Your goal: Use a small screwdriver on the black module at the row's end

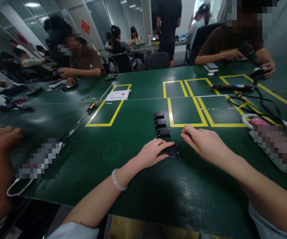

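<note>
We see our left hand [153, 153] lying flat on the green table [143, 186], palm down, fingers stretched and open, with the fingertips resting on the left edge of the nearest black box [171, 151]. A pale bracelet [117, 181] sits on this wrist. Our right hand [203, 142] comes in from the right, the forearm low over the table; its fingers are pinched together on something thin and dark just above the same box, but we cannot tell what it is.

We count four small black boxes in one row. The nearest one is between our hands, and the other three [161, 123] continue away from us, almost touching each other.

Beyond the row there are yellow tape rectangles [183, 103] on the table. To the left lies one screwdriver [88, 111] and one white paper [117, 95]. At the left edge, another person's hand [1, 139] rests on the table. Two more people sit at the far side.
</note>
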A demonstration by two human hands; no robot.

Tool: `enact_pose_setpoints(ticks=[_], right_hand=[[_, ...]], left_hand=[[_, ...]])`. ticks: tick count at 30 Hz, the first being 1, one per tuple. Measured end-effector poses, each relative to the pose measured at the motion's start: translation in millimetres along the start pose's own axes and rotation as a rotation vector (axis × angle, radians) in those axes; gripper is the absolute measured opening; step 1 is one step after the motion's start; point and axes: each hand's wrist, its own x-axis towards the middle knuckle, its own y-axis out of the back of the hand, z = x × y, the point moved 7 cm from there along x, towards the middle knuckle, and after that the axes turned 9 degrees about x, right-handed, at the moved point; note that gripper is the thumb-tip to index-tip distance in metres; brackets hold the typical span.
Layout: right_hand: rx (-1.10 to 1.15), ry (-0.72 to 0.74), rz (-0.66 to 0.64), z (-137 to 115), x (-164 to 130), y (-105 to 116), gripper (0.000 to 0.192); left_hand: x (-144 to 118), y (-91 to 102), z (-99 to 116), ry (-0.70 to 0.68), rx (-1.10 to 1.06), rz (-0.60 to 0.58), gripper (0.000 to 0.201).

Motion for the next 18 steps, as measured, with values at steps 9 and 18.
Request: enact_pose_setpoints(ticks=[9,18], right_hand=[[0.05,0.029,0.017,-3.6,-0.7,0.9,0.017],[0.01,0.03,0.044,-3.5,-0.7,0.0,0.018]], left_hand=[[0.1,-1.2,0.0,0.0,0.02,0.002,0.049],[0.4,-1.3,0.5,0.0,0.025,0.008,0.048]])
